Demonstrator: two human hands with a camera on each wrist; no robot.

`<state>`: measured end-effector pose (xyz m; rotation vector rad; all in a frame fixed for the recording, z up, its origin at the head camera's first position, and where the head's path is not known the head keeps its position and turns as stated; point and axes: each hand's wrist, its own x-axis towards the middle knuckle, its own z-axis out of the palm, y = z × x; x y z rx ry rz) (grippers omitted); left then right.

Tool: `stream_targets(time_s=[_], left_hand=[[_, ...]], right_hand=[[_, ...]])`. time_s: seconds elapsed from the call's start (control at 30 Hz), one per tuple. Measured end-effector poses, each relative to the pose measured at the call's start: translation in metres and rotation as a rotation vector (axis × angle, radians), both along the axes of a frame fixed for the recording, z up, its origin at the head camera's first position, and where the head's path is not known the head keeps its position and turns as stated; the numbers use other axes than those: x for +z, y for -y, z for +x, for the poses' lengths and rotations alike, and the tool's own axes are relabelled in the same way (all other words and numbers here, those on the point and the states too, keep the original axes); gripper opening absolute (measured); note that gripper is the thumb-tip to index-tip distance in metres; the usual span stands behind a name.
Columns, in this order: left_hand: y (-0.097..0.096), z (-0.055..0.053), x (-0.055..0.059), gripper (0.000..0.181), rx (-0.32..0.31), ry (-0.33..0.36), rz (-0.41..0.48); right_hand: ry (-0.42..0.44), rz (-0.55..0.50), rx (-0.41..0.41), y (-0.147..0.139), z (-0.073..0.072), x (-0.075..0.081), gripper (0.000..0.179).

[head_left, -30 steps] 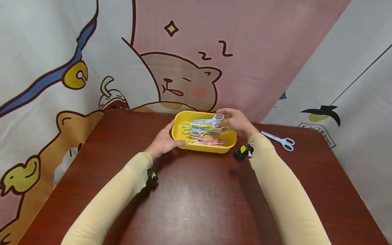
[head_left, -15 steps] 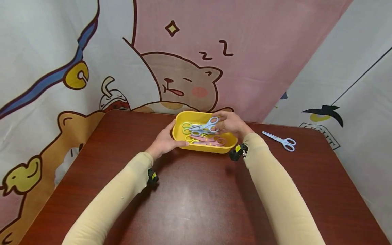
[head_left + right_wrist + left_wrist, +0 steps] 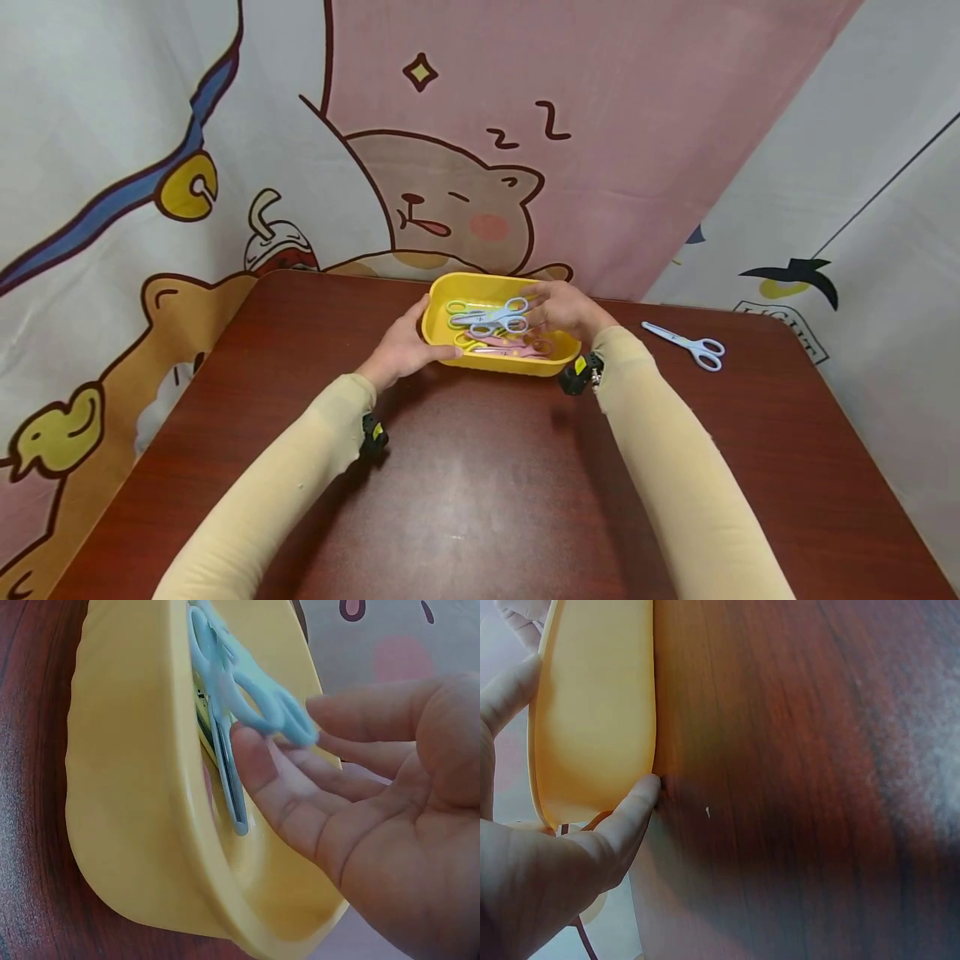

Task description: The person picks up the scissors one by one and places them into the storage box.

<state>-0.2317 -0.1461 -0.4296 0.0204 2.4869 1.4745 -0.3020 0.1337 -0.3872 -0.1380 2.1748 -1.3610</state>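
A yellow plastic basket [image 3: 517, 365] stands near the table's far edge with several children's scissors inside. My left hand [image 3: 401, 346] holds its left end, thumb along the near wall and fingers on the far side. Over the basket's right part is my right hand [image 3: 566, 308], fingertips right at the handles of light blue scissors [image 3: 491, 318], fingers loosely spread. In the right wrist view those blue scissors [image 3: 259, 690] look blurred, with the thumb just below one handle loop. Pink scissors [image 3: 517, 344] and green-handled scissors [image 3: 456, 307] lie beneath and beside them.
Another pair of light blue scissors [image 3: 686, 342] lies on the dark red wooden table [image 3: 465, 475], right of the basket. A cartoon-printed curtain [image 3: 600, 150] hangs directly behind the table's far edge.
The light blue scissors have moved left and down onto the others in the basket, and the right hand's fingers have loosened from their handles. My left hand has stayed on the basket.
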Motion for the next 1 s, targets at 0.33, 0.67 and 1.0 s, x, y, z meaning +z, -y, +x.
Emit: stream_targets(time_s=[0.33, 0.67, 1.0], left_hand=[[0.0, -0.001, 0.001, 0.12, -0.001, 0.001, 0.005], [-0.001, -0.001, -0.001, 0.12, 0.003, 0.017, 0.001], [-0.001, 0.0, 0.0, 0.121, 0.006, 0.013, -0.004]], right_hand=[[0.043, -0.012, 0.004, -0.001, 0.0, 0.006, 0.06], [0.005, 0.011, 0.043, -0.004, 0.005, 0.012, 0.057], [-0.159, 0.095, 0.076, -0.012, 0.012, 0.017, 0.052]])
